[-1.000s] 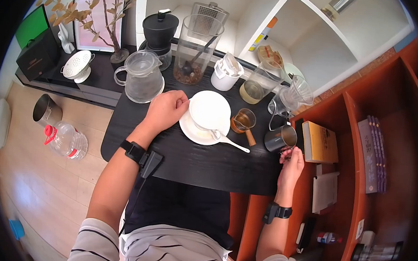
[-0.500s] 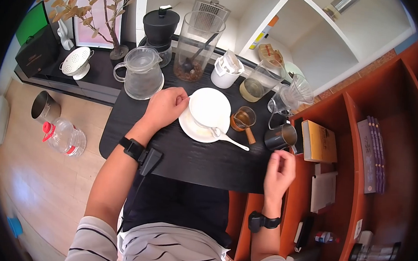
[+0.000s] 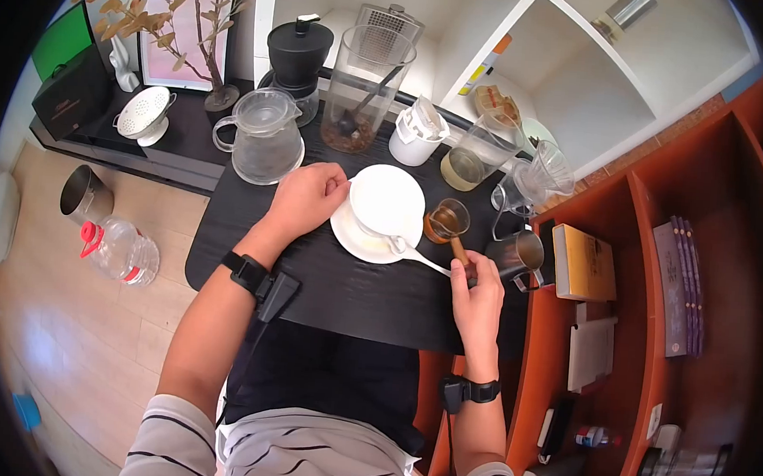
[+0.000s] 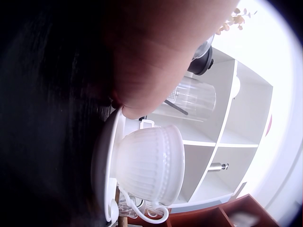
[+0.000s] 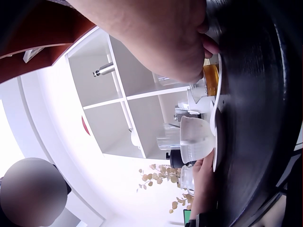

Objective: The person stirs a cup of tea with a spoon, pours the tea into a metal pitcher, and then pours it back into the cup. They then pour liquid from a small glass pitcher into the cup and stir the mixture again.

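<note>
Right hand (image 3: 478, 300): had moved from beside the pitcher (image 3: 520, 252) to the wooden handle (image 3: 459, 248) of the glass (image 3: 443, 216); thumb and fingers lay about the handle's end, but whether they had clamped on it could not be told.
Shift: attention had apparently passed from pitcher to glass; the glass had not visibly moved.
Left hand (image 3: 307, 199): stayed at the saucer (image 3: 344, 235), fingers curled, pinching its rim.
Cup (image 3: 386, 198): sat upright on the saucer, on the desk (image 3: 351, 298).
Spoon (image 3: 424, 260): lay across the saucer's rim, its tail reaching the right hand; contact was unclear.
Glass contents: the lower part looked amber from the right wrist; liquid or band was hard to say.
Hidden: the handle's tip, under the fingers; the cup's inside, washed out white; the left fingertips, dark in the left wrist view.
</note>
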{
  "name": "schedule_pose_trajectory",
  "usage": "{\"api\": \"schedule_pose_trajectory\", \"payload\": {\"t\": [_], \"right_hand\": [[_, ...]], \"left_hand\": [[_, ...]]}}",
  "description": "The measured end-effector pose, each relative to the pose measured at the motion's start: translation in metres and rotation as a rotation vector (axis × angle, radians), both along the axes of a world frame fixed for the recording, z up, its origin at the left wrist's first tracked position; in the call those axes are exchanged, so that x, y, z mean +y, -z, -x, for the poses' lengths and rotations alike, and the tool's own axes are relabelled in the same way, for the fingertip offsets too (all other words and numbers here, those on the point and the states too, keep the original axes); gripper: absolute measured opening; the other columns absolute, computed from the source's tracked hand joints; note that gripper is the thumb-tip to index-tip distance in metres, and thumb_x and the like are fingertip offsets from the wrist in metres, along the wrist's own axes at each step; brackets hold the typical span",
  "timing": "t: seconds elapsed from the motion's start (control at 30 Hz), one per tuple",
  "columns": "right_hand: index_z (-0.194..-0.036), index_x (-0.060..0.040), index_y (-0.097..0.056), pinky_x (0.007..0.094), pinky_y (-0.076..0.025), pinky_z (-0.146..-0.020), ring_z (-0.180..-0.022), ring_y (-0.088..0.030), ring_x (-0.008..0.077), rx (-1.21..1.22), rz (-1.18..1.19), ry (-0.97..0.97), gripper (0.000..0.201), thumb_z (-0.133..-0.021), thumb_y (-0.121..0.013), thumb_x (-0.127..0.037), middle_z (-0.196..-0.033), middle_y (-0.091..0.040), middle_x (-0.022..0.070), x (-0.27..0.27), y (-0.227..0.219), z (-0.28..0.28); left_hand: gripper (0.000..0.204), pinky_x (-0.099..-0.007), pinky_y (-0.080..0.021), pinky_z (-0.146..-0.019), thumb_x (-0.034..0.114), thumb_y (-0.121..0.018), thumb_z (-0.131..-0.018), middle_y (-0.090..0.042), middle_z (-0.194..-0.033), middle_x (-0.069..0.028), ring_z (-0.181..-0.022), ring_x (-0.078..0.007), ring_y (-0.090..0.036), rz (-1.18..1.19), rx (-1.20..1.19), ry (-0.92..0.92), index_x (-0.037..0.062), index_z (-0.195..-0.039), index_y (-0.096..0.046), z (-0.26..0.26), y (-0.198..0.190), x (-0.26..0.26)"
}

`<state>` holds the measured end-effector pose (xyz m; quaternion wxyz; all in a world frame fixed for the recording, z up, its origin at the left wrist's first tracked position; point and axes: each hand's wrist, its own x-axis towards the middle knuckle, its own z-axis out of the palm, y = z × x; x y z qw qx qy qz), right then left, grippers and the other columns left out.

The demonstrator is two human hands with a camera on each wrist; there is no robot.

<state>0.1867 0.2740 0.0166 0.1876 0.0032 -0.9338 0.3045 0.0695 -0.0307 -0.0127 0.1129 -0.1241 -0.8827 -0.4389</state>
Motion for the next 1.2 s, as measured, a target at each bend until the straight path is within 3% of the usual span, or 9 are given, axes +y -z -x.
{"api": "schedule_pose_trajectory", "payload": {"t": [0.17, 0.23, 0.33, 0.47, 0.53, 0.63, 0.9, 1.2], "right_hand": [[-0.120, 0.0055, -0.070, 0.0357, -0.057, -0.075, -0.083, -0.073, 0.0227, 0.005, 0.024, 0.001, 0.029, -0.104, -0.070, -0.019, -0.098, -0.074, 0.0158, 0.003, 0.008, 0.011], [-0.120, 0.0051, -0.070, 0.0350, -0.058, -0.073, -0.081, -0.074, 0.0215, 0.012, 0.039, 0.001, 0.029, -0.105, -0.070, -0.019, -0.096, -0.075, 0.0153, 0.005, 0.011, 0.015], [-0.120, 0.0042, -0.071, 0.0335, -0.058, -0.071, -0.077, -0.073, 0.0188, -0.032, 0.108, 0.024, 0.029, -0.106, -0.070, -0.020, -0.087, -0.076, 0.0129, 0.007, 0.012, 0.018], [-0.117, 0.0060, -0.072, 0.0370, -0.056, -0.068, -0.071, -0.069, 0.0231, -0.024, 0.139, 0.023, 0.029, -0.105, -0.070, -0.020, -0.088, -0.072, 0.0179, 0.004, 0.009, 0.020], [-0.116, 0.0058, -0.072, 0.0367, -0.055, -0.067, -0.071, -0.069, 0.0229, -0.037, 0.145, 0.028, 0.029, -0.105, -0.070, -0.021, -0.086, -0.072, 0.0180, 0.002, 0.006, 0.021], [-0.115, 0.0052, -0.073, 0.0370, -0.054, -0.068, -0.070, -0.068, 0.0231, -0.089, 0.147, 0.035, 0.031, -0.105, -0.069, -0.024, -0.083, -0.071, 0.0183, 0.001, 0.003, 0.024], [-0.112, 0.0041, -0.073, 0.0425, -0.056, -0.074, -0.083, -0.075, 0.0387, -0.046, 0.120, -0.041, 0.032, -0.106, -0.069, -0.027, -0.092, -0.075, 0.0242, 0.005, 0.008, 0.034], [-0.109, 0.0024, -0.073, 0.0446, -0.056, -0.072, -0.081, -0.075, 0.0413, -0.093, 0.120, -0.035, 0.032, -0.106, -0.068, -0.029, -0.087, -0.074, 0.0243, 0.004, 0.003, 0.037]], "left_hand": [[0.017, -0.0440, -0.053, -0.068, 0.022, -0.072, -0.093, -0.071, -0.080, -0.0101, -0.072, -0.0309, -0.069, -0.004, -0.009, 0.007, 0.0053, -0.090, -0.073, 0.002, 0.004, 0.000], [0.012, -0.0357, -0.052, -0.065, 0.014, -0.070, -0.092, -0.071, -0.082, -0.0085, -0.068, -0.0222, -0.066, 0.022, -0.010, 0.013, 0.0026, -0.095, -0.072, 0.002, 0.004, -0.001], [0.012, -0.0359, -0.052, -0.065, 0.013, -0.069, -0.092, -0.071, -0.083, -0.0090, -0.068, -0.0225, -0.066, 0.029, 0.016, 0.017, 0.0024, -0.095, -0.072, 0.003, 0.005, -0.001], [0.011, -0.0359, -0.051, -0.065, 0.012, -0.069, -0.091, -0.070, -0.083, -0.0093, -0.068, -0.0225, -0.065, 0.030, 0.015, 0.016, 0.0021, -0.095, -0.071, 0.003, 0.005, -0.001], [0.017, -0.0442, -0.053, -0.068, 0.021, -0.072, -0.093, -0.071, -0.080, -0.0102, -0.072, -0.0308, -0.068, 0.015, 0.007, 0.003, 0.0046, -0.090, -0.072, 0.002, 0.004, 0.000], [0.017, -0.0441, -0.053, -0.068, 0.021, -0.072, -0.093, -0.071, -0.080, -0.0101, -0.073, -0.0306, -0.069, 0.018, -0.001, 0.005, 0.0044, -0.090, -0.072, 0.001, 0.001, 0.000], [0.016, -0.0434, -0.054, -0.068, 0.021, -0.072, -0.092, -0.071, -0.080, -0.0102, -0.073, -0.0303, -0.069, 0.035, -0.003, 0.005, 0.0045, -0.091, -0.073, 0.001, -0.001, 0.000], [0.015, -0.0419, -0.054, -0.067, 0.020, -0.072, -0.092, -0.072, -0.079, -0.0094, -0.071, -0.0283, -0.069, 0.010, -0.027, 0.002, 0.0049, -0.092, -0.075, -0.001, -0.003, 0.000]]}}
